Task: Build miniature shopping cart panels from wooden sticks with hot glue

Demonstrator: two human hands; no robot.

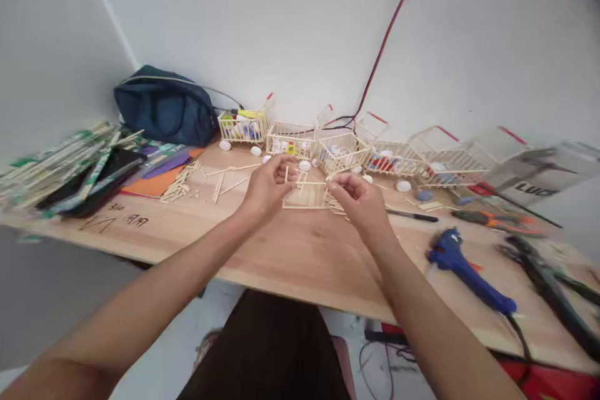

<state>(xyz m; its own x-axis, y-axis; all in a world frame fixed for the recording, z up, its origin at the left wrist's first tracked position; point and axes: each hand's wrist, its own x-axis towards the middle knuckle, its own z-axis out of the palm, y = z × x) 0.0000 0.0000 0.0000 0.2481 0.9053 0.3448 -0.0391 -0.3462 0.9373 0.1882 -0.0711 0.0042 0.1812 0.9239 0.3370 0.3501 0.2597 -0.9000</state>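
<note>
Above the wooden table, my left hand (268,186) and my right hand (362,205) face each other with fingers closed. Between their fingertips runs a thin wooden stick (311,183), pinched at both ends. Just below and behind it is a small rectangular stick frame (305,207) with uprights at its corners. Whether the stick touches this frame I cannot tell. Behind my hands stand several small shopping carts built of sticks, among them a cart (343,151) with white round wheels. Small colourful items lie in some of the carts.
A blue glue gun (469,272) lies at the right, beside black-handled pliers (548,287) and a black pen (412,215). Loose sticks (180,182), an orange sheet (147,182) and bundled chopsticks (70,165) cover the left. A blue bag (166,106) rests against the wall.
</note>
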